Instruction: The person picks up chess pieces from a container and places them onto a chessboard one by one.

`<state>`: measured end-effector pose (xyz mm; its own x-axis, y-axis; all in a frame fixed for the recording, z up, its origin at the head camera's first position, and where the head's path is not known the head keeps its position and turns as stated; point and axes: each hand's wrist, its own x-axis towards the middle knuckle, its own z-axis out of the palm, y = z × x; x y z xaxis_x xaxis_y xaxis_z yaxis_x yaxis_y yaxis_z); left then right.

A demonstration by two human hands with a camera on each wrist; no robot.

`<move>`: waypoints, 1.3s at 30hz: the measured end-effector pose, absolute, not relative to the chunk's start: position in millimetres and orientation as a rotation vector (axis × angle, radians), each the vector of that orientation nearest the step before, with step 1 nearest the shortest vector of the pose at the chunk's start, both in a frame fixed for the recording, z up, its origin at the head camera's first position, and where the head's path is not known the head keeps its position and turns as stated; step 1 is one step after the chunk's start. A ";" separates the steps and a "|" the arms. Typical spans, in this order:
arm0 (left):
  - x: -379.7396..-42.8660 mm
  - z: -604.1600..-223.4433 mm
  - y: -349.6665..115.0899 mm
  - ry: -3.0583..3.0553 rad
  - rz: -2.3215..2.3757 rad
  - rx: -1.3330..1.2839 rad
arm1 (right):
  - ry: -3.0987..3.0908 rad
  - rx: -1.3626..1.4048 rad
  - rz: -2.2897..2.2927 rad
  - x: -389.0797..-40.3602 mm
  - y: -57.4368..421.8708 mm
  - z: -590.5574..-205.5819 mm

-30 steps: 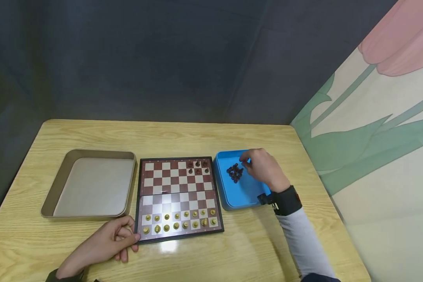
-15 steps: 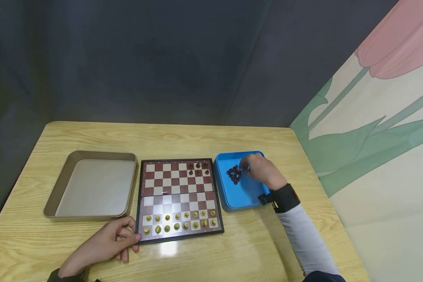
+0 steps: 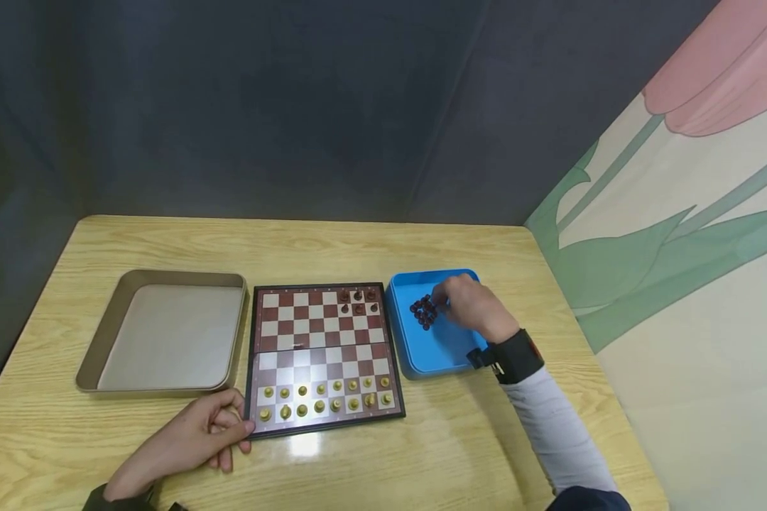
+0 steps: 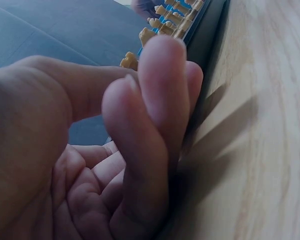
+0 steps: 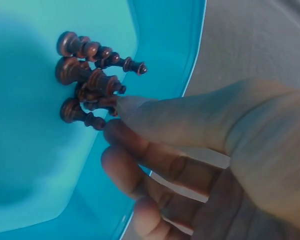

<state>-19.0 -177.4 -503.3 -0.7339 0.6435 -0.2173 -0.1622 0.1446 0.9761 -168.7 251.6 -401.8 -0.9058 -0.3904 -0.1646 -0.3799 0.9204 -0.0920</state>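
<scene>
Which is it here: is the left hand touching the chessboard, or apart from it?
Touching. The head view shows it: the left hand has its thumb tip resting on the near-left corner of the chessboard.

Indoors, kind of room unclear; wood-grain table (image 3: pixel 447 447), dark backdrop (image 3: pixel 294 113), flower-patterned wall (image 3: pixel 690 234)

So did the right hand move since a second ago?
Yes, slightly: against the blue tray, the right hand has moved off its far right corner, nearer the dark chess pieces.
</scene>
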 end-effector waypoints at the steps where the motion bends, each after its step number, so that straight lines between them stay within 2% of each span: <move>1: -19.0 -503.1 -177.4 1.801 1.657 0.461 | 2.897 -0.587 -0.084 -168.0 250.6 -400.6; 16: -22.8 -501.9 -177.2 1.802 1.659 0.469 | 2.847 -0.543 -0.090 -161.3 242.4 -397.5; 39: -20.6 -497.4 -176.3 1.800 1.648 0.430 | 2.929 -0.758 -0.119 -160.0 244.4 -398.8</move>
<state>-20.6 -176.3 -497.4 -0.7339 0.6352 -0.2408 -0.1842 0.1551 0.9706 -160.0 244.4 -398.8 -0.8686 -0.4874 -0.0897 -0.4785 0.8719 -0.1041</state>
